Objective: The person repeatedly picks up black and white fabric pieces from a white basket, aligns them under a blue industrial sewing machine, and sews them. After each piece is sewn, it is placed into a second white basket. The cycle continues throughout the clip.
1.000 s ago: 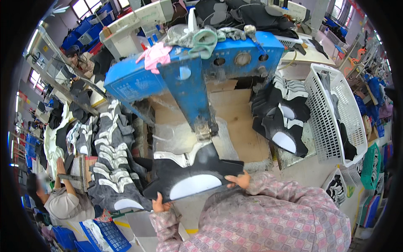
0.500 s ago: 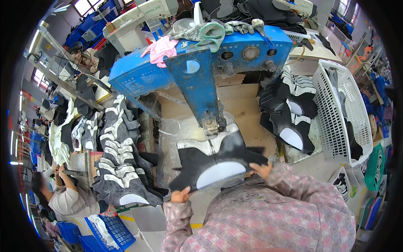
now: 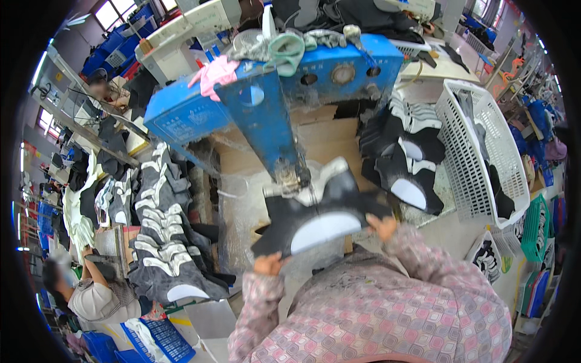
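Okay, my left grip (image 3: 268, 264) and right grip (image 3: 382, 227) both pinch the black cloth (image 3: 316, 209) by its near edge, below the blue machine (image 3: 257, 124). I'd pull both sides evenly, so no wrinkles form.

I see a loose smock (image 3: 399, 302) filling five o'clock, printed all over with rounded squares in pink, grey and off-white, many set inside a second outline. Towards the centre its front carries dark grey smudges (image 3: 345, 266). The left sleeve (image 3: 259, 311) at six and the right sleeve (image 3: 430, 257) at four are long, creased, in the same print. My left hand (image 3: 268, 264) and right hand (image 3: 382, 227) are bare.
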A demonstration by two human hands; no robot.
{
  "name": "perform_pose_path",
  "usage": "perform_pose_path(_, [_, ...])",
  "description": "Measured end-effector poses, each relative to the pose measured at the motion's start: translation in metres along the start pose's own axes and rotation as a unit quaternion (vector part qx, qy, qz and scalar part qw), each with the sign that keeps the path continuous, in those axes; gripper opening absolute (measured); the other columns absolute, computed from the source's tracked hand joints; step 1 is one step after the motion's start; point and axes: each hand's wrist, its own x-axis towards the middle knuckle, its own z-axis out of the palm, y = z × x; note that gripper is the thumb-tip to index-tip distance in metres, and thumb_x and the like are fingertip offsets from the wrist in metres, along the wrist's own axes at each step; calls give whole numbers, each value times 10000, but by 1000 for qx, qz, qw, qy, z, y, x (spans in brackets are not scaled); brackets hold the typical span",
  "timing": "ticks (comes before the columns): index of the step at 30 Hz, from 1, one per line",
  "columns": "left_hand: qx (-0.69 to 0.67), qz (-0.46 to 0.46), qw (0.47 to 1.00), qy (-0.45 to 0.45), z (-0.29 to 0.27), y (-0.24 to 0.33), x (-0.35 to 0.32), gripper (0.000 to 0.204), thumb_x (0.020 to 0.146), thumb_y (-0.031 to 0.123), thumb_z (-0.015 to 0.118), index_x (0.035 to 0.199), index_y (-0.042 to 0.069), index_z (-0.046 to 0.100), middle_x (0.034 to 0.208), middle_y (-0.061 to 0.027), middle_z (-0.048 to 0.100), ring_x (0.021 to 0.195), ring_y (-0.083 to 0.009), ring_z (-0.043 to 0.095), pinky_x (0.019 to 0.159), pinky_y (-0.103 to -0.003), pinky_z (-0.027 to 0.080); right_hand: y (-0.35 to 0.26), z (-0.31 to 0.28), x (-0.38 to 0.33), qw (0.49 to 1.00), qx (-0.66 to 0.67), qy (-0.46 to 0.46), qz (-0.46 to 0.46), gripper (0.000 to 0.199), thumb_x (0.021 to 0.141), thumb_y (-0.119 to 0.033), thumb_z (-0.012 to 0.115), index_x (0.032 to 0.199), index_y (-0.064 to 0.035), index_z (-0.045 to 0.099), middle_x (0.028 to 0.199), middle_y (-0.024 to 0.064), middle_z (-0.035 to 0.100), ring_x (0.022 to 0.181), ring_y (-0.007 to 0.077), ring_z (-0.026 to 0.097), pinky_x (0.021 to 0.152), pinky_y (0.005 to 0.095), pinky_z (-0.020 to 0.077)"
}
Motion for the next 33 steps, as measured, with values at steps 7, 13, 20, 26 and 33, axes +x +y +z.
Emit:
perform_pose_path(7, [6,-52,998,26,-3,3,12,148,745,-18,485,781,-158,450,882,-275,523,754,-312,567,677,-457,478,23,19,-5,998,-47,-7,49,287,755,-218,545,975,-36,513,740,99,600,634,203,554,599,358,446])
perform_pose_path(13, [126,-9,992,-23,19,-15,9,306,725,-30,497,1005,-113,406,926,-205,540,804,-312,557,657,-431,480,13,1,-8,898,318,89,290,331,720,-265,583,838,39,527,669,97,595,581,159,532,398,298,404])
perform_pose_path(20, [26,-83,996,25,25,-32,12,157,727,-84,456,851,-175,423,922,-257,523,826,-346,554,722,-488,468,29,-7,-22,869,377,89,308,349,722,-169,602,1031,-30,516,826,94,574,465,161,522,470,288,440])
perform_pose_path(26, [16,-56,998,19,34,-42,27,85,736,-90,449,818,-112,461,863,-204,554,784,-299,572,673,-457,489,53,1,-28,838,443,150,280,299,727,-187,612,880,62,547,704,87,589,468,147,525,423,233,418])
perform_pose_path(33, [2,-34,999,-40,39,1,37,94,735,-56,491,644,-74,505,732,-207,561,682,-317,582,626,-454,507,19,-6,25,884,369,126,259,425,704,-333,626,543,40,501,501,103,552,455,150,527,451,236,402])
